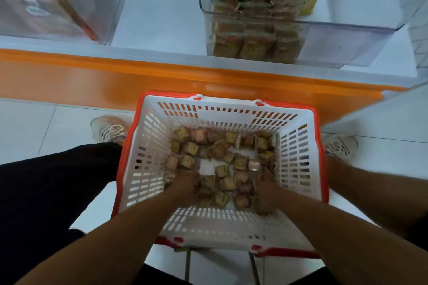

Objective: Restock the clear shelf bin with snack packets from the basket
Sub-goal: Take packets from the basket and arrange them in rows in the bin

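Note:
A white slotted basket (148,146) with a red rim sits between my legs, its bottom strewn with several small brown and yellow snack packets (221,152). Both hands are down inside it. My left hand (183,188) lies among the packets at the near left, fingers buried in them. My right hand (266,192) is curled into the packets at the near right. Whether either hand holds a packet is hidden. The clear shelf bin (347,37) stands on the shelf above, its left half stacked with rows of the same packets.
An orange shelf edge (115,76) runs across just beyond the basket. Another clear bin (99,7) with orange-brown goods stands at the top left. My shoes (108,131) rest on the white tiled floor on either side of the basket.

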Demonstrator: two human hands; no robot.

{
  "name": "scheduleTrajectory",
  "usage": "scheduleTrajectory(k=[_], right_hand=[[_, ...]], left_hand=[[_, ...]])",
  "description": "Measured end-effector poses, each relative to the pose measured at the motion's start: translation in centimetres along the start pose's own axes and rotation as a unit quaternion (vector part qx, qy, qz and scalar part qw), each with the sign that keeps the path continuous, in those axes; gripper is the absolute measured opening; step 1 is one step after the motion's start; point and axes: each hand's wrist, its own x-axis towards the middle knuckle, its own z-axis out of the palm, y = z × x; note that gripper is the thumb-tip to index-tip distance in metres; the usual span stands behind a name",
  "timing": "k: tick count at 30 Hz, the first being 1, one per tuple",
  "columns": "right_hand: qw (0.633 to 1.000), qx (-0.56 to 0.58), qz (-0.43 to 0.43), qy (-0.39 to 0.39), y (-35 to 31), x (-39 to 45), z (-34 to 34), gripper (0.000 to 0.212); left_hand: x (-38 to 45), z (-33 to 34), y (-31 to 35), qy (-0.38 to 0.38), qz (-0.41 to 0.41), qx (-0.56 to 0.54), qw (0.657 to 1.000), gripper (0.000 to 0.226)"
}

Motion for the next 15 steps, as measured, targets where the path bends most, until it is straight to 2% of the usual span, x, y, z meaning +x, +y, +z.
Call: scheduleTrajectory(k=[2,3,6,9,12,15], right_hand=[[1.000,0.002,-0.029,0.008,0.1,0.5,0.0,0.136],[0.999,-0.012,-0.033,0.007,0.6,1.1,0.4,0.132],[0.997,-0.049,-0.052,0.018,0.0,1.7,0.7,0.114],[0.991,-0.107,-0.078,0.016,-0.7,2.2,1.0,0.108],[0.983,-0.162,-0.050,0.065,-2.2,2.3,1.1,0.093],[0.976,-0.191,-0.014,0.103,-3.4,2.4,1.3,0.088]], left_hand=[[1.2,1.1,0.1,0.012,0.001,0.069,0.998,0.086],[1.8,1.6,0.0,0.012,0.000,0.132,0.991,0.090],[3.3,3.0,0.1,0.026,0.031,0.179,0.983,0.084],[4.4,3.5,0.1,0.013,0.059,0.196,0.979,0.077],[5.0,3.3,0.2,0.012,0.075,0.247,0.966,0.066],[5.2,3.3,0.5,-0.009,0.083,0.300,0.950,0.054]])
